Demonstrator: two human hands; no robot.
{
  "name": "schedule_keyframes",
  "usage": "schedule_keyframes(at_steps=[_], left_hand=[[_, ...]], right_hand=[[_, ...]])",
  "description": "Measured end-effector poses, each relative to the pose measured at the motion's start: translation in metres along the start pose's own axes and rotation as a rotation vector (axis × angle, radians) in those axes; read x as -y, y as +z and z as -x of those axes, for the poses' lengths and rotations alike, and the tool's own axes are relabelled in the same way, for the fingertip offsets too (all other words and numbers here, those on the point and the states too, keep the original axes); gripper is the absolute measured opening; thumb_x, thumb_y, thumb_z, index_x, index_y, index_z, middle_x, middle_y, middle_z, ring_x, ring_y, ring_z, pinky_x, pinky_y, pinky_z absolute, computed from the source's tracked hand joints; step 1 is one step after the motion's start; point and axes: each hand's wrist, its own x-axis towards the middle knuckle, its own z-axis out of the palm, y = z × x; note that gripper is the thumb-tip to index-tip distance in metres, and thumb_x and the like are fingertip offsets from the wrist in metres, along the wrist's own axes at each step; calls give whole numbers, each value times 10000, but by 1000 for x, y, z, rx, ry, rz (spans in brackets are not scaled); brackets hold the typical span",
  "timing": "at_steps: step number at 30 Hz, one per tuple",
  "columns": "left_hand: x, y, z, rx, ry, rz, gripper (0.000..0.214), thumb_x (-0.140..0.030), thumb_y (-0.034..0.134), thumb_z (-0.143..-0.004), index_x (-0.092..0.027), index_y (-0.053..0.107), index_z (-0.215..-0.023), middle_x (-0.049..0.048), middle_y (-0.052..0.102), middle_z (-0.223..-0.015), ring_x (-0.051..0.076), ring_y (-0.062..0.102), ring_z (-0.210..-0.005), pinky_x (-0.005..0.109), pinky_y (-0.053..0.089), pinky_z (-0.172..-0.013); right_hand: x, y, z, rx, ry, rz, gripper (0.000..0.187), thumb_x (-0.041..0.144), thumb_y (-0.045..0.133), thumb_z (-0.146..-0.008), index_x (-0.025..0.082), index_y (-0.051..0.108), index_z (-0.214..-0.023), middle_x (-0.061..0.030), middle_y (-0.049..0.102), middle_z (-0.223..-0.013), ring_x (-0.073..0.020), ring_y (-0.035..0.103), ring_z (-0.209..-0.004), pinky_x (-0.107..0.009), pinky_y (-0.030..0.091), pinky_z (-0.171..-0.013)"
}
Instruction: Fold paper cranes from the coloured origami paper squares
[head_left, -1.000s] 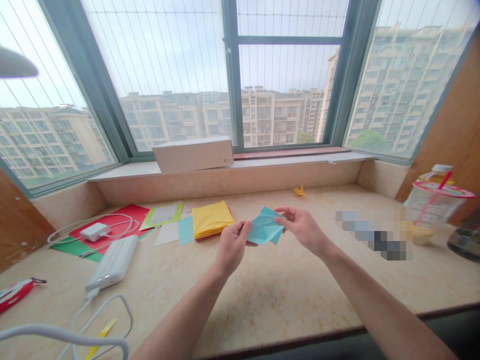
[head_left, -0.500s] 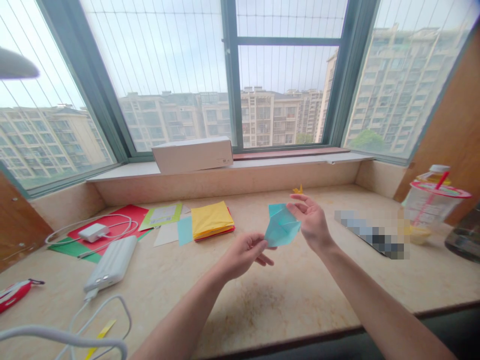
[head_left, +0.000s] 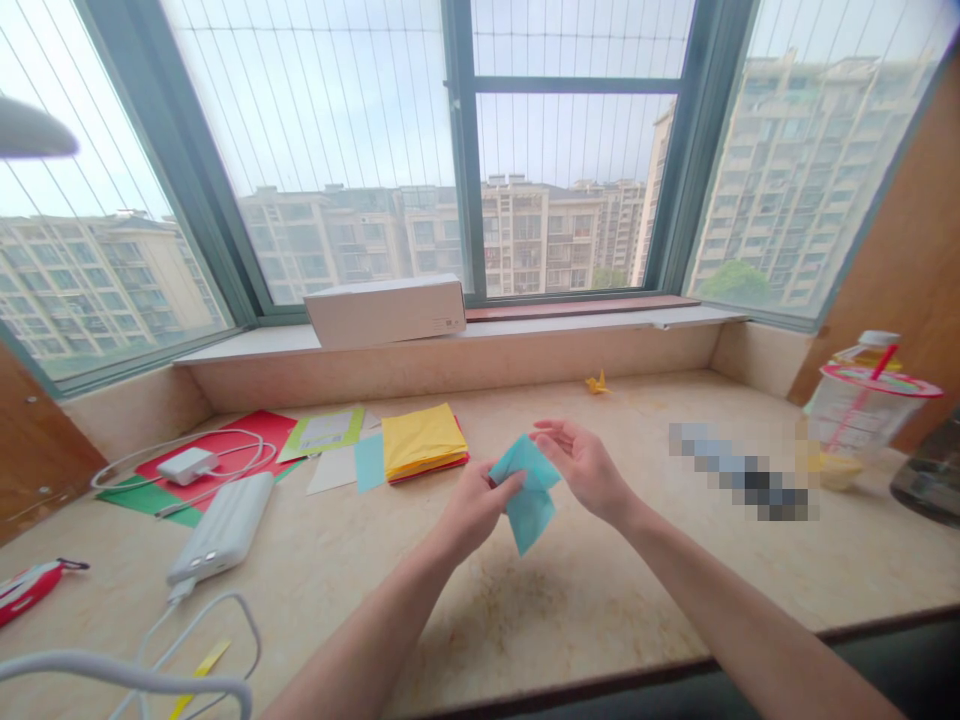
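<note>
A folded sheet of light blue origami paper [head_left: 531, 510] is held in the air above the counter, creased, with one pointed corner hanging down. My left hand [head_left: 480, 500] pinches its left side, thumb on the near face and fingers behind. At the upper right edge of the paper is my right hand [head_left: 589, 470], its thumb and fingertips closed on that edge, partly hidden behind it. Beyond the hands, a small yellow paper crane [head_left: 598, 383] stands on the counter.
Left of my hands lie a yellow paper stack [head_left: 424, 440], coloured sheets [head_left: 255, 440], a white power bank [head_left: 223, 528] and cables [head_left: 247, 610]. To the right are a blurred-out object [head_left: 739, 470] and a cup with a straw [head_left: 862, 420]. A white box [head_left: 386, 310] sits on the sill.
The blue paper has turned and come lower and left, its point now downward. My right hand has moved left and down, uncovering the yellow crane. The left hand has shifted slightly left.
</note>
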Motion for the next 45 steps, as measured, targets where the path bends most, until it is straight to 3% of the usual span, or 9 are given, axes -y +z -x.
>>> schedule_keyframes(at_steps=[3,6,12,15,19,23,31,36,45], left_hand=[[5,-4,-5,-232,-22,37,407,-514,687,-769,-119,666,-867,39,653,-710,158,590,-620,240,459,-567],[7,-4,-6,-342,25,32,418,-513,686,-773,-143,637,-962,34,658,-759,163,594,-654,239,470,-579],[-2,11,3,-227,210,-136,301,-437,586,-873,-151,678,-888,14,638,-740,136,536,-630,207,403,-564],[-9,13,7,-110,221,-172,273,-395,594,-869,-148,710,-852,26,665,-766,168,573,-709,226,429,-642],[-11,9,7,-13,158,-90,336,-420,576,-875,-128,729,-813,31,665,-711,161,572,-654,226,419,-595],[-3,7,3,-97,135,-103,324,-430,610,-855,-131,735,-866,28,663,-684,139,549,-596,214,392,-541],[4,-3,-6,-297,138,11,386,-500,600,-856,-128,698,-868,34,665,-683,145,596,-623,219,444,-565],[7,-4,-7,-247,79,147,447,-560,624,-817,-116,679,-808,59,692,-691,151,633,-591,235,492,-563],[-1,0,-7,-311,50,278,420,-516,685,-781,-133,588,-923,55,731,-737,186,703,-635,292,573,-605]], right_hand=[[1,-1,1,-24,-47,89,418,529,591,-867,184,603,-1102,-133,678,-1128,-227,659,-989,-376,515,-860],[2,6,8,46,-86,165,378,508,638,-839,203,581,-1056,-99,670,-1084,-214,660,-929,-346,529,-787],[-3,16,11,-11,-73,237,289,491,615,-851,210,581,-914,-36,660,-865,-164,616,-669,-282,479,-614],[-3,8,8,-44,-59,246,257,459,654,-824,210,598,-853,-14,643,-765,-160,579,-639,-268,442,-577],[-1,2,8,53,-36,301,160,365,682,-798,213,638,-822,-3,643,-721,-161,562,-628,-263,412,-551],[4,5,12,134,-113,431,64,258,661,-797,218,663,-847,-17,673,-807,-179,585,-732,-291,439,-648],[0,3,10,238,-135,280,318,279,652,-845,273,675,-1162,-63,618,-1132,-195,624,-940,-332,527,-795],[-4,1,8,238,-202,263,196,256,628,-867,278,761,-1009,-70,600,-1200,-224,605,-1092,-379,503,-944],[-8,-7,-2,17,-137,64,147,315,736,-766,222,708,-877,-51,694,-991,-209,653,-930,-352,526,-837]])
